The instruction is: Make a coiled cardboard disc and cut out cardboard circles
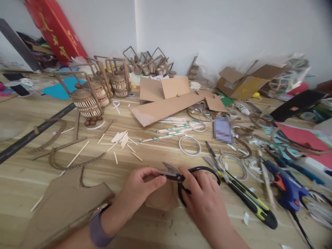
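Left hand [138, 188]: flat brown cardboard piece [163, 196] pinched by thumb, kept between hands, likely for steadiness. Right hand [204, 193]: black-looped metal scissors [178, 177] gripped by handles, likely for control; blades parted beside left thumb.

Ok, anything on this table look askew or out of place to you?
Mostly working clutter, but the small baskets at the back lean at odd angles in a jumble, unlike the neater row of larger baskets at left. White paper scraps also lie strewn beside the utility knife.
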Demonstrator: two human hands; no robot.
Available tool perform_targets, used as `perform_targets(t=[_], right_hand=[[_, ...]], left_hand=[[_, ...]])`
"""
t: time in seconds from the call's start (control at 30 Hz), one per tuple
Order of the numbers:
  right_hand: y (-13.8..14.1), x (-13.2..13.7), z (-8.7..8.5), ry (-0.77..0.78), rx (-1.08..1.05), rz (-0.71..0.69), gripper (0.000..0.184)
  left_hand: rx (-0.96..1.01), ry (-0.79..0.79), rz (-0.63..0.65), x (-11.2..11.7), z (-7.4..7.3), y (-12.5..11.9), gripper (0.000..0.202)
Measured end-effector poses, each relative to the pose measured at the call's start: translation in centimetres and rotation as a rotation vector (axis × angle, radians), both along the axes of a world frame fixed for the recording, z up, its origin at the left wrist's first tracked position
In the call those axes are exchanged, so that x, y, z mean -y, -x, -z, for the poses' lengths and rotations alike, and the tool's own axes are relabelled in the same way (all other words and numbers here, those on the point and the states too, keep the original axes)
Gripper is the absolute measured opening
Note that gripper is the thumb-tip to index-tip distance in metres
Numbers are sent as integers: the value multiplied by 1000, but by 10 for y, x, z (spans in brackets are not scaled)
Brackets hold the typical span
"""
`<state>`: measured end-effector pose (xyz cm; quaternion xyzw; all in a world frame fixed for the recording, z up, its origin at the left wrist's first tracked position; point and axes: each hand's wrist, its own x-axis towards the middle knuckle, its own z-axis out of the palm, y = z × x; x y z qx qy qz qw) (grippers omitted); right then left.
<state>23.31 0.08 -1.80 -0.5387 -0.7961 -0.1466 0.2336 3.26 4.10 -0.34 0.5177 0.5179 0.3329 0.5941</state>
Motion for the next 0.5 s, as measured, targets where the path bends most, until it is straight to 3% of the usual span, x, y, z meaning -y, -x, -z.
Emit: perform_targets(t=[0.2, 0.5], right_hand=[[9, 6, 0, -29, 72, 2, 35], [-2, 0, -4, -90, 21, 40, 32]], left_hand=[[-23, -13, -3, -1, 2, -1, 19], [-60, 9, 2, 1, 0, -2, 21]])
